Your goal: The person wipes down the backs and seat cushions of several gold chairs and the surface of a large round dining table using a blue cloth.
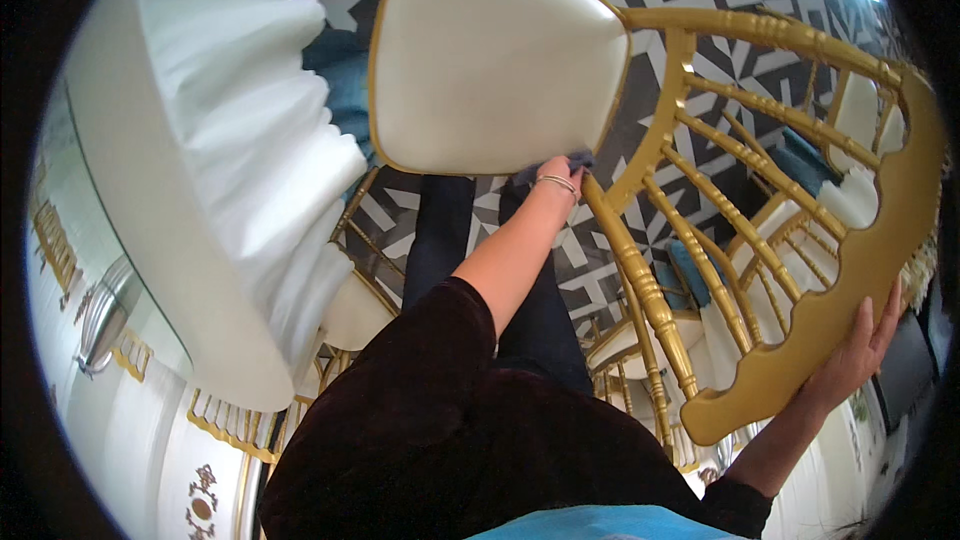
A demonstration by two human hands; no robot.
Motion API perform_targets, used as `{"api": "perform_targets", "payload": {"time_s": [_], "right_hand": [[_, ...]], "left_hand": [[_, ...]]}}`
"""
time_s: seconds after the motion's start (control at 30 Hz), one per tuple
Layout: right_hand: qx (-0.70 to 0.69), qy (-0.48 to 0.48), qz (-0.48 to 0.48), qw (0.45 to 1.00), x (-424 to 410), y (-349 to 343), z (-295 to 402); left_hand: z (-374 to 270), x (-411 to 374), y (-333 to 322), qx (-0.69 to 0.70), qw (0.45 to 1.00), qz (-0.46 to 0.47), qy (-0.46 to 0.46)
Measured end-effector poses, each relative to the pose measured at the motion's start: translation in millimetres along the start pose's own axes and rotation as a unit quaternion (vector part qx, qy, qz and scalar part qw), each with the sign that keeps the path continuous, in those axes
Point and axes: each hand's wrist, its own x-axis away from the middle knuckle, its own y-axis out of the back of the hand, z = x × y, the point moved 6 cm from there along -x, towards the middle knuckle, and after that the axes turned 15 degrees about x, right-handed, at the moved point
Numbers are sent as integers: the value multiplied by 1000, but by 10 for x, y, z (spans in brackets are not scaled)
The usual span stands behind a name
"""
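A gold chair with turned spindles has a white padded seat (499, 60) and a scalloped top rail (817, 330). My left hand (561, 171) holds a dark cloth (580, 159) against the near edge of the seat, at the corner by the chair's back. A bracelet circles that wrist. At the right, my right hand (855, 352) grips the outer side of the top rail; its thumb is hidden. The seat lies in front of my legs, with the back spreading to the right.
A round table with a white top (142, 187) and a ruffled white cloth (247, 112) stands close on the left. Several other gold chairs with pale seats (356, 307) are around. Blue fabric (345, 90) shows beside the seat. The floor (585, 270) is patterned black and white.
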Motion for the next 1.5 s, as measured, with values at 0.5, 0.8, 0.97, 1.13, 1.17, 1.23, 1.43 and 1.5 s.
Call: {"api": "perform_targets", "payload": {"time_s": [0.5, 0.8, 0.97, 1.13, 1.17, 1.23, 1.43, 1.5], "right_hand": [[65, -17, 41, 997, 29, 139, -18], [86, 92, 25, 992, -18, 196, -230], [145, 141, 5, 979, -161, 179, -210], [197, 190, -52, 960, -233, 177, -362], [214, 222, -67, 949, -306, 172, -463], [244, 281, -98, 923, -521, 127, -586], [292, 192, -76, 934, -531, 105, -505], [287, 172, -53, 941, -709, 25, -532]], "left_hand": [[-2773, 1083, -1075, 14, 957, 156, -245], [-3073, 2792, -163, -562, 655, 255, -436], [-3412, 3813, 1100, -377, 713, 232, -545], [-4259, 4753, 2091, -216, 486, -41, -846], [-4393, 4884, 2226, -223, 427, -119, -868], [-4644, 4644, 2367, -279, 406, -193, -848], [-4422, 3976, 1662, -507, 380, -173, -754], [-4304, 4140, 1617, -522, 429, -84, -733]]}}
